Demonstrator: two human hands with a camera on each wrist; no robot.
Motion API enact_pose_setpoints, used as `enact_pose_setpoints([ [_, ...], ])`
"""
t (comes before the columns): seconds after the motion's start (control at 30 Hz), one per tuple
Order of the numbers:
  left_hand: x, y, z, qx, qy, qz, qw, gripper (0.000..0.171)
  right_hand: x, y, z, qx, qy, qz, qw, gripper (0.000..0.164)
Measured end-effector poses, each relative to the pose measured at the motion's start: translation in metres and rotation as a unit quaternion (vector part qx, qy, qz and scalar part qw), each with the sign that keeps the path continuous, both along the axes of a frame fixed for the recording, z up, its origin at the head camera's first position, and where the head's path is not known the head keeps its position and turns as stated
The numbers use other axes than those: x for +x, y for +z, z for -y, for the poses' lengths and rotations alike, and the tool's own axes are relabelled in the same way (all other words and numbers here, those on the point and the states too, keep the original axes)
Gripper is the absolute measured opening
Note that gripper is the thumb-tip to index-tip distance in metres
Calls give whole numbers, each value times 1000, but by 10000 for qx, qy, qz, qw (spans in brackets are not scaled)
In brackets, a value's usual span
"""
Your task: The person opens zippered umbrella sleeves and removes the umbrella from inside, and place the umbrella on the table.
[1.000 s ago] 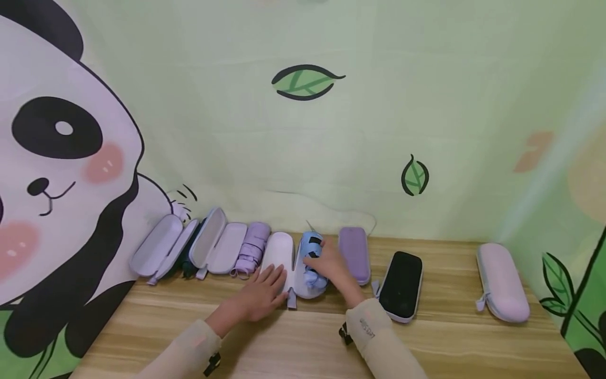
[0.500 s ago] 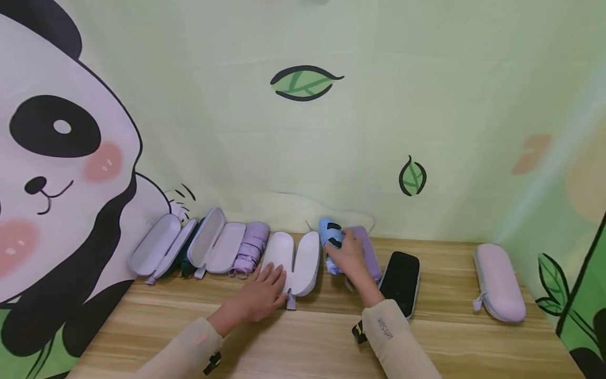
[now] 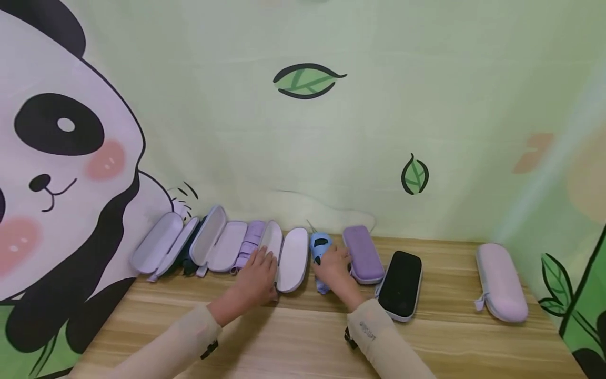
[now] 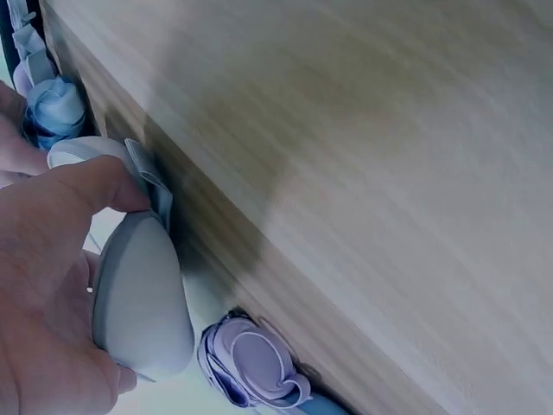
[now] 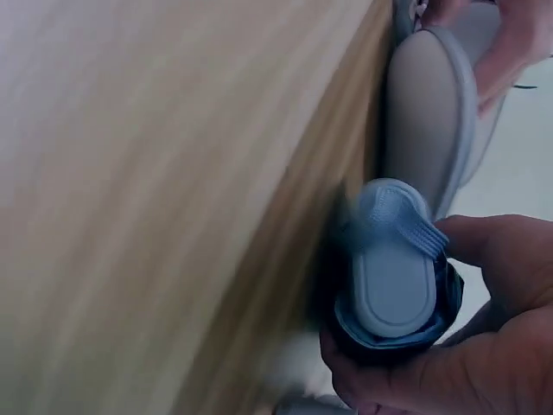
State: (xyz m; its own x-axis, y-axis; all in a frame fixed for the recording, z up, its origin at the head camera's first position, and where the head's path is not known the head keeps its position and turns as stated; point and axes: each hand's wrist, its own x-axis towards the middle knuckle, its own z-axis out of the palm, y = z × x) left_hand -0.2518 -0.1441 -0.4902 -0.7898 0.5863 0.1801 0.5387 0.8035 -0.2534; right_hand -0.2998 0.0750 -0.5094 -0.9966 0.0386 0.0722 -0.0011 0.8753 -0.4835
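My left hand (image 3: 256,276) grips one half of an unzipped white hard case (image 3: 293,260), which lies spread in two halves; in the left wrist view the fingers curl round its shell (image 4: 147,298). To the right of the case, my right hand (image 3: 335,267) holds a blue folded umbrella (image 3: 320,243) with black patches. The right wrist view shows the umbrella's flat oval end (image 5: 395,277) and wrist strap, with thumb and fingers around its body. A purple folded umbrella (image 3: 251,242) lies left of the white case, partly behind my left hand.
Two more opened cases, a lilac one (image 3: 228,247) and a dark-shelled one (image 3: 158,245), stand farther left. On the right lie a closed purple case (image 3: 363,255), a black case (image 3: 400,284) and a pink case (image 3: 502,284). A printed cloth wall rises behind the wooden table (image 3: 303,342).
The blue umbrella came out of the white case to the right, then moved slightly back left. My left hand went from lying flat on the case to gripping it, and the case shifted left.
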Motion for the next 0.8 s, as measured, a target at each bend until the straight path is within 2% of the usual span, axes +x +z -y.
enact_pose_setpoints([
  [0.1,-1,3,0,-72,35,141,9999,75,-4,1,2,307,58,274,9991,77],
  [0.13,-1,3,0,-97,40,146,9998,74,0,13,3,295,96,533,9981,75],
  [0.23,-1,3,1,-225,84,187,9995,65,-2,19,4,385,80,829,9958,77],
  [0.43,-2,4,2,-487,184,392,9979,53,-4,23,10,-9,-181,1316,9911,90],
  [0.63,-6,3,5,-453,148,348,9983,52,-2,26,10,-379,-20,1229,9917,94],
  [0.8,-3,7,1,-301,387,610,9969,40,1,27,-2,-182,527,922,9942,77],
])
